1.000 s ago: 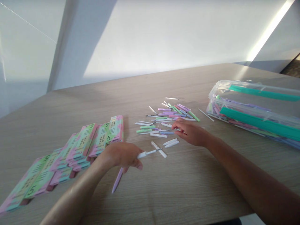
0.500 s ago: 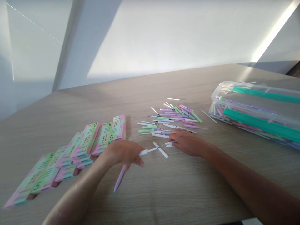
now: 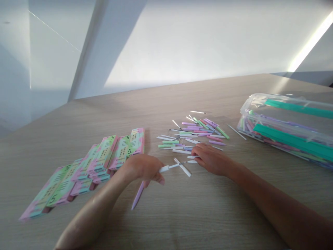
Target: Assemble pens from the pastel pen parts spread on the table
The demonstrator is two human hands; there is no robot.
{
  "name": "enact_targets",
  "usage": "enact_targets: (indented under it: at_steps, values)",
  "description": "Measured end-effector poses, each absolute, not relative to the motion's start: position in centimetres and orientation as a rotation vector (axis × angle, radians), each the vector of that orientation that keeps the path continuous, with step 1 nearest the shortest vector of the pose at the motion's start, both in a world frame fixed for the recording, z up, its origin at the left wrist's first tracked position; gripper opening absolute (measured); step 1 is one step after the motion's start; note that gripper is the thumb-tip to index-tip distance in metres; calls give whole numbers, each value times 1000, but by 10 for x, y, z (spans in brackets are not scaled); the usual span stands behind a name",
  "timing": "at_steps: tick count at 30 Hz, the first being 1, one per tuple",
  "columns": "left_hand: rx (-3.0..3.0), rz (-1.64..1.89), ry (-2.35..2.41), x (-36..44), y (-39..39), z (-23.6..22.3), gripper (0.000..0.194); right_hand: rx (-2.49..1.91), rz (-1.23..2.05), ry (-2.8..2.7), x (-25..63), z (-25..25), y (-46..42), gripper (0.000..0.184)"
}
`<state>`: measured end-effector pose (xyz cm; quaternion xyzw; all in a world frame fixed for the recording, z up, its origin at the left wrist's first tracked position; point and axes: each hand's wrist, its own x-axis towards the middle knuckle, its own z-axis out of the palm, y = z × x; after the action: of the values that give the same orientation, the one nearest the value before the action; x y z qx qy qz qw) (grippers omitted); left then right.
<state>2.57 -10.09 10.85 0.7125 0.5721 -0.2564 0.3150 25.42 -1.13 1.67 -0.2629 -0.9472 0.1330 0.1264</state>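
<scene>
My left hand (image 3: 144,168) is closed round a pen (image 3: 137,196) with a lilac barrel and a white front end that points right. My right hand (image 3: 210,159) rests palm down on the wooden table (image 3: 182,208), fingers curled onto small white pen caps (image 3: 191,159) at its fingertips. One more white cap (image 3: 182,167) lies between the two hands. Just beyond the right hand is a scatter of loose pen parts (image 3: 194,133) in white, green, pink and lilac.
A row of pastel pink-and-green boxes (image 3: 104,156) marked with a 5 lies fanned out at the left. At the right stands a clear plastic bag (image 3: 286,128) with teal strips, filled with more pens. A white wall rises behind the table.
My right hand has drawn back from the pile of parts toward me and now lies on the white caps. My left hand has kept its hold on the pen.
</scene>
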Motion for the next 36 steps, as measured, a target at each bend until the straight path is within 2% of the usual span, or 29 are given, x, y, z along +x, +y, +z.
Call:
enact_targets:
  at_steps: [3,5,9,14,36]
  values:
    - [1857,-673,1507,26,-101,110,18,-850,515,-2507,256,26,-11,4]
    - [1849,-674,1503,26,-101,111,18,-869,747,-2288,256,32,-13,5]
    - [1873,-683,1511,26,-101,111,19,-594,1343,-1938,253,37,-21,6]
    - [1864,-702,1522,26,-99,110,21,-319,1668,-1670,247,36,-33,9]
    - [1901,-715,1548,26,-101,107,28,-234,1814,-1610,238,36,-58,9]
